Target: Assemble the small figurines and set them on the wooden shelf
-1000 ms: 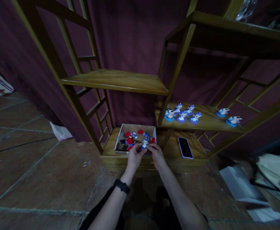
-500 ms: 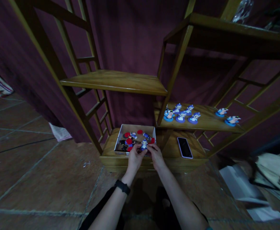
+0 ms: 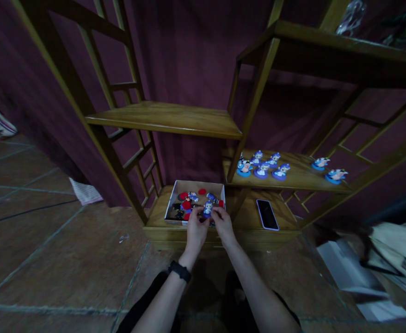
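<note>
Left hand [image 3: 196,231]: fingers curled, thumb and fingertips pinching, turned inward.
Right hand [image 3: 224,225]: bent fingers in a facing grip, fingertips close to the left's.
Left forearm [image 3: 164,303]: bare, slanting forward and inward.
Right forearm [image 3: 255,287]: bare, roughly mirroring that slant, the pair converging toward the hands.

Maroon curtain [image 3: 189,60] behind wooden shelving [image 3: 164,115]

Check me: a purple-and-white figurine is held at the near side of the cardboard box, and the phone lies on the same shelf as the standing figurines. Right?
Not quite: the phone isn't on the shelf with the standing figurines; the head view shows it on the wooden surface below. The purple-and-white figurine is held at the near side of the cardboard box, as you said.
</note>
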### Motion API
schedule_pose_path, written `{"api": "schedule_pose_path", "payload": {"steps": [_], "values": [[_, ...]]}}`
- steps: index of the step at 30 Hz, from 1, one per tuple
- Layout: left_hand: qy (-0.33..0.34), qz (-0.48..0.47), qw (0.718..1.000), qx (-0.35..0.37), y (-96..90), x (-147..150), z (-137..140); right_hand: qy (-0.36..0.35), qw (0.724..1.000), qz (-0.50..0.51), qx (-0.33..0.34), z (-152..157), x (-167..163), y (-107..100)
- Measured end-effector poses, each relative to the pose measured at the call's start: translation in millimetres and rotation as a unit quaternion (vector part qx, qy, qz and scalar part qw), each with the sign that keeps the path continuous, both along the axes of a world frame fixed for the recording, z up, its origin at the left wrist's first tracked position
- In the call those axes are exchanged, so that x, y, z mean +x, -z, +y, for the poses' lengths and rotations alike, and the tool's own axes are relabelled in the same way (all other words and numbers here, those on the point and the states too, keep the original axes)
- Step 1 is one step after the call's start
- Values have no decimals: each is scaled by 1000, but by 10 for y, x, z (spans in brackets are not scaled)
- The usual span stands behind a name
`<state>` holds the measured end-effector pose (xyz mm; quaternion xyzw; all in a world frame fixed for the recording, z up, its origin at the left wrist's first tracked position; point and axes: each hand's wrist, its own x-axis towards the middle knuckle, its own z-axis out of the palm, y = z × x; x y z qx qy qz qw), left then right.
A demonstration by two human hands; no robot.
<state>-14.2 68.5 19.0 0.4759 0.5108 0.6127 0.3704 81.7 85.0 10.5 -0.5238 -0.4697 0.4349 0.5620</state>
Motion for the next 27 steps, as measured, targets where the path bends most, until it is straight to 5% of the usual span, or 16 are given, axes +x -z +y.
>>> {"api": "schedule_pose_path", "payload": {"steps": [27], "values": [[3,-21,1000,-4,-35,85,-80,48,997,-63,-20,-19,-122,67]]}}
